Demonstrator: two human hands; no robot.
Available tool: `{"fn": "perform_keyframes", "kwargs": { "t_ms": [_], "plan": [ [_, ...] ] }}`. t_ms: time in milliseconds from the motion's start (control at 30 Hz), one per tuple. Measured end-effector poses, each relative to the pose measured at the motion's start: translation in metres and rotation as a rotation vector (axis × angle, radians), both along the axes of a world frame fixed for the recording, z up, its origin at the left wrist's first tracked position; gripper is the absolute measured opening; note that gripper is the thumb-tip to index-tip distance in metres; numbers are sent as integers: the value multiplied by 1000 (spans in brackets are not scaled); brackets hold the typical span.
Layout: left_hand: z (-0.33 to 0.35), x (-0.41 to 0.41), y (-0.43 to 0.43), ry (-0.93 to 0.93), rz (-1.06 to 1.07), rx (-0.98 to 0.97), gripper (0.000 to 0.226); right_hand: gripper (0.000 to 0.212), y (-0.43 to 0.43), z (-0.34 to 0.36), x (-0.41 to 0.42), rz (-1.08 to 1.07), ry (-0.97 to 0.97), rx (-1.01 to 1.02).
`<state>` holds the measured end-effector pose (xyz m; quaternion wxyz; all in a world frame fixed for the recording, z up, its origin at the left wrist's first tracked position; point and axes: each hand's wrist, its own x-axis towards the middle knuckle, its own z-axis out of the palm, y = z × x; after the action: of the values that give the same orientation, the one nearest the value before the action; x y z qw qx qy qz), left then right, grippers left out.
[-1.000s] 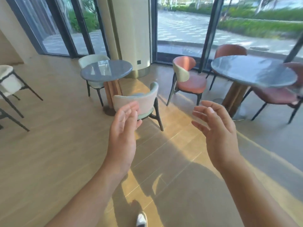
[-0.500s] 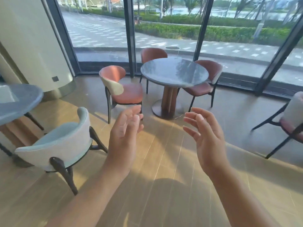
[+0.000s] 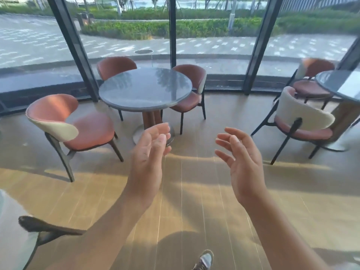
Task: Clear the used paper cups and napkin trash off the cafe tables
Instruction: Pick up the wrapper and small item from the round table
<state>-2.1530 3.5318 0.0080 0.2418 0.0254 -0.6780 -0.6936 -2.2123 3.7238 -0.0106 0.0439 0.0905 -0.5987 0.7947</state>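
The fingers of the left hand are straight and close together, thumb alongside, palm turned to the right, and they hold nothing. The fingers of the right hand are spread apart and lightly bent, palm turned to the left, also holding nothing. Both hands are raised in the air on bare forearms, apart from each other, over the wooden floor. Just beyond the left fingertips stands a round grey table on a single pedestal, near the window; its glossy top shows tree reflections. Three red chairs surround it: one at its near left, one behind its far left edge, one at its right edge. At the right edge of the view, part of a second table shows, with a white-backed chair on its near side and another red chair behind it. A dark chair leg shows at the lower left corner, and a shoe at the bottom edge on the floor.
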Motion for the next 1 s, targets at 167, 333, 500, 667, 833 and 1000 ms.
{"fn": "perform_keyframes", "kwargs": {
  "t_ms": [167, 333, 500, 667, 833, 1000],
  "plan": [
    [2, -125, 51, -4, -109, 7, 37, 31, 53, 2, -105, -92, -7, 9],
    [2, -233, 119, -9, -261, 7, 42, 30, 121, 8, -186, -213, -26, 10],
    [1, -320, 189, -23, -389, 31, 39, 32, 192, 9, -245, -351, -45, 0],
    [-8, -403, 259, -37, -512, 65, 27, 30, 260, 4, -303, -471, -40, -20],
    [-15, -489, 330, -26, -612, 89, 37, 29, 324, -4, -372, -558, -23, -30],
    [-17, -592, 403, -28, -680, 91, 41, 31, 397, -2, -459, -649, -15, -33]
  ]
}}
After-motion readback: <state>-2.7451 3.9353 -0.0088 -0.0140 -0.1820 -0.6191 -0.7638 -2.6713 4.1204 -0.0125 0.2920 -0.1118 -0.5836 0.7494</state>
